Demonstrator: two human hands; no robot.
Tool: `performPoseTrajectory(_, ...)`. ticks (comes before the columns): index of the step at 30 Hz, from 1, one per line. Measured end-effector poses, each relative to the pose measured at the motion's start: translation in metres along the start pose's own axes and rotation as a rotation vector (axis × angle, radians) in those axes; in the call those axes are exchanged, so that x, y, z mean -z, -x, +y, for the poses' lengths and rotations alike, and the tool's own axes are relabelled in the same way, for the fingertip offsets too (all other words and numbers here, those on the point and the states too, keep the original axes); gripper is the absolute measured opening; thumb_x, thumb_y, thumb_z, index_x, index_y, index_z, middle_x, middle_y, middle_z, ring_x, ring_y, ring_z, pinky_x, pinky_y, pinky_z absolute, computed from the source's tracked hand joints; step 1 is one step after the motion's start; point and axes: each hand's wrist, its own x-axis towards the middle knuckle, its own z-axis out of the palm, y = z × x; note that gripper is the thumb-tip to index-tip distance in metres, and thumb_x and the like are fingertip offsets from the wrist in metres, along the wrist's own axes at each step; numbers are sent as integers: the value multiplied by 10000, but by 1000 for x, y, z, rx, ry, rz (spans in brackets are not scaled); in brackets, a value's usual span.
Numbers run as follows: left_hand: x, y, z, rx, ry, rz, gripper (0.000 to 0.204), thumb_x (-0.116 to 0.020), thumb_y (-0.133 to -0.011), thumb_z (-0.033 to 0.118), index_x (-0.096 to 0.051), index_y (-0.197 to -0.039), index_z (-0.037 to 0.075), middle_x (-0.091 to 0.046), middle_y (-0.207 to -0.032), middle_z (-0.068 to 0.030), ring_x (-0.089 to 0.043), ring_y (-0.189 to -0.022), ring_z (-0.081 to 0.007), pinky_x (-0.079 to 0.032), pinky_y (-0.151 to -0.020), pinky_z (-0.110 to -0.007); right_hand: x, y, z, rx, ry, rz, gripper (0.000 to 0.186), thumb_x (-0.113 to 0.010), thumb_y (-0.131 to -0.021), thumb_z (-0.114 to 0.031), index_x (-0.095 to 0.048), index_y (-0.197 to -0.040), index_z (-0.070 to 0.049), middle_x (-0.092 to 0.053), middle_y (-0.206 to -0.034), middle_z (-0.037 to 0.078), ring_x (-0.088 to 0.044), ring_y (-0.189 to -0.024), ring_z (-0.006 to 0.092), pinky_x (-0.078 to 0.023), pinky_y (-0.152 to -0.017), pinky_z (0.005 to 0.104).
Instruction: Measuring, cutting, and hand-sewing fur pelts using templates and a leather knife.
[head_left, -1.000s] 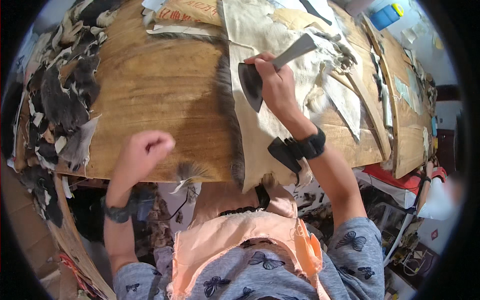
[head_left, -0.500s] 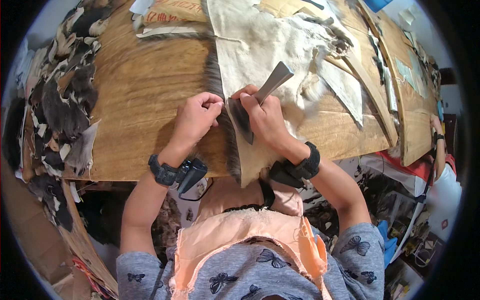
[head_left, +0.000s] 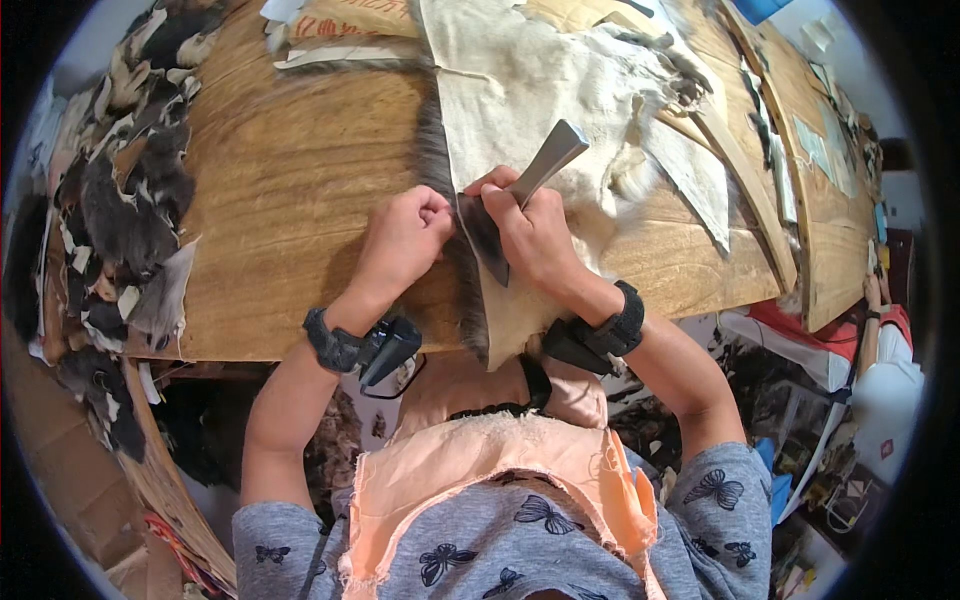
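Note:
A pelt (head_left: 545,100) lies pale skin side up on the wooden table, with dark fur showing along its left edge. My right hand (head_left: 527,225) grips a metal knife (head_left: 486,240), its broad dark blade resting flat over the pelt near that edge and its grey handle slanting up to the right. Just left of the blade, my left hand (head_left: 405,235) is closed, its fingertips curled together at the fur edge. What those fingers pinch, if anything, is hidden.
Dark and white fur scraps (head_left: 130,200) are heaped along the table's left side. A paper piece with red markings (head_left: 345,25) lies at the far edge. Wooden strips (head_left: 745,190) cross the right side. Another person's hand (head_left: 877,292) shows at the far right.
My left hand has rolled slightly, so its fingers show more tightly curled. My right hand and the knife have hardly moved. The other person's hand at the far right has lowered.

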Motion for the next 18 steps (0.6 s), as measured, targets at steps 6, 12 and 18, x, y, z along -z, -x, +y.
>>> performPoseTrajectory(6, 1, 2, -3, -39, 29, 23, 145, -560, -831, 101, -615, -884, -22, -594, -628, -51, -545, -489, -91, -441, -465, -241, 3, 2, 1, -9, -55, -13, 249, -436, -833, -158, -599, -834, 30, -578, -659, 194, -591, -638, 298, -442, -612, 360)
performPoseTrajectory(12, 1, 0, -1, -37, -117, -3, 152, -567, -819, 110, -617, -879, -20, -616, -658, -101, -591, -561, -151, -463, -529, -287, 2, 0, 4, -19, -78, -23, 223, -452, -824, -143, -598, -830, 26, -587, -674, 194, -593, -644, 304, -448, -617, 356)
performPoseTrajectory(18, -2, 0, -6, -217, -270, 83, 110, -558, -789, 85, -605, -838, -1, -617, -737, -164, -613, -687, -286, -474, -627, -362, 1, 0, -3, 28, 63, -32, 199, -447, -816, -125, -587, -783, 12, -573, -635, 208, -585, -621, 366, -449, -604, 407)
